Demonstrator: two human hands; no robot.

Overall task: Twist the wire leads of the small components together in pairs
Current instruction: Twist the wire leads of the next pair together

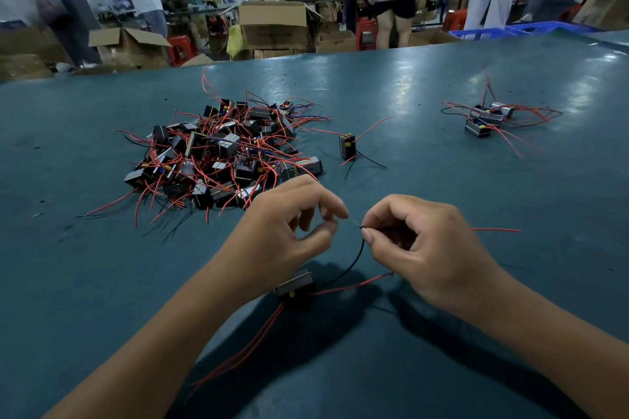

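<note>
— Wire (354,257) first: where is it?
— Black lead, pinched in the right hand (418,248), its bare tip pointing left.
— And the left hand (289,231)?
— Fingers curled just beside that tip, seemingly holding nothing. The component (294,286) lies below, between the wrists.

The table (442,85) is a dull blue-green, glossy where light strikes. Near its far left edge a heap of components (221,153) shows black and grey bodies, yellow tabs, mostly red leads. The right hand (422,245) pinches a black lead (354,258); a red lead (350,286) runs beneath.
</note>
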